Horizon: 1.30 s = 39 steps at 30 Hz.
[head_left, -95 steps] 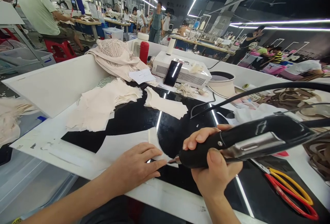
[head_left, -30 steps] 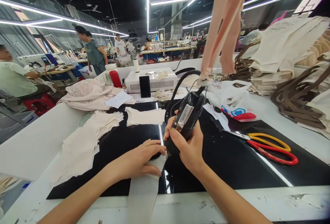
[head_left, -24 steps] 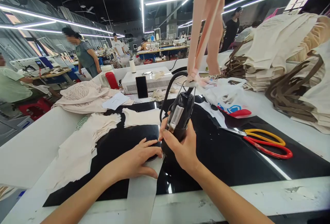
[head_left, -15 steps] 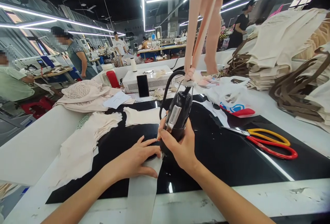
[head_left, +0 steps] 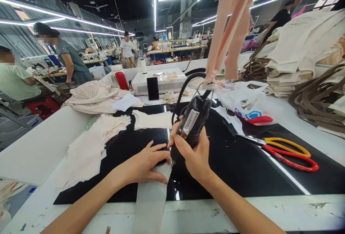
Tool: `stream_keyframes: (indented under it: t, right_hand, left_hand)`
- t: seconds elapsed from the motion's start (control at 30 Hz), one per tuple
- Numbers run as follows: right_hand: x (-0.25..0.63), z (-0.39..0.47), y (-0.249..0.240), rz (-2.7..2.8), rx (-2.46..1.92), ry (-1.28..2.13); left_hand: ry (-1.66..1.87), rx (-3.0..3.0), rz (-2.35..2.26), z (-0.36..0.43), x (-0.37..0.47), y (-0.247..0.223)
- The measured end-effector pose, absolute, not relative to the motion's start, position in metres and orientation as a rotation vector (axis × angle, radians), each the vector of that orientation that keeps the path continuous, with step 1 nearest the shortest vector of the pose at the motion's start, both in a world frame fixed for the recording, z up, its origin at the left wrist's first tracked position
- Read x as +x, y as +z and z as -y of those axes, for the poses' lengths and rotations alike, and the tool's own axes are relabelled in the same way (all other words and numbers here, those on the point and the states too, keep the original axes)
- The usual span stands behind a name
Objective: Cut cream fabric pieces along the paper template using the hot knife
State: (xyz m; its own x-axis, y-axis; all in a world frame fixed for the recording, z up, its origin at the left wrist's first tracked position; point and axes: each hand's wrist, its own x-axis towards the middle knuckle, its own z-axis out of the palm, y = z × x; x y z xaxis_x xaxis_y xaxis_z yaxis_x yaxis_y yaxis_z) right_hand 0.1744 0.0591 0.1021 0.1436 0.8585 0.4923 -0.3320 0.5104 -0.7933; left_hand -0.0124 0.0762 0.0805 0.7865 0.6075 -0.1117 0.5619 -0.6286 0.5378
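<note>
Right hand (head_left: 195, 155) has its grip wrapped around black corded tool (head_left: 191, 119) over middle of black board (head_left: 223, 169), left hand (head_left: 147, 164) just beside, grip released, fingers spread on pale strip (head_left: 151, 198). Strip lies on board, runs past its near edge over bench (head_left: 242, 207). Scissors (head_left: 291, 151) on board's right part, fabric stack (head_left: 88, 151) across its left edge.

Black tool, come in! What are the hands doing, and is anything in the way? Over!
Right hand gripping black corded tool. Left hand spread on pale strip. Red-and-yellow-handled scissors off to the right, seemingly not in the way.
</note>
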Motion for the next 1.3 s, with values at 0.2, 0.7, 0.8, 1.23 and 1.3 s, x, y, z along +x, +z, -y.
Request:
stream_keyframes:
  t: [0.2, 0.7, 0.8, 1.23, 1.3]
  right_hand:
    - [0.173, -0.053, 0.101, 1.153, -0.519, 0.929]
    - [0.17, -0.042, 0.097, 1.126, -0.502, 1.025]
    - [0.169, -0.04, 0.098, 1.111, -0.493, 1.046]
    - [0.176, -0.042, 0.079, 1.16, -0.591, 1.025]
    - [0.177, -0.041, 0.08, 1.17, -0.557, 1.04]
  left_hand:
    - [0.136, 2.422, -0.851, -0.078, -0.013, 0.079]
    - [0.11, 2.446, -0.792, -0.081, -0.014, 0.077]
    - [0.109, 2.424, -0.772, -0.081, -0.014, 0.078]
    - [0.318, 2.492, -0.874, -0.064, -0.009, 0.075]
    - [0.47, 2.518, -1.034, -0.049, -0.009, 0.07]
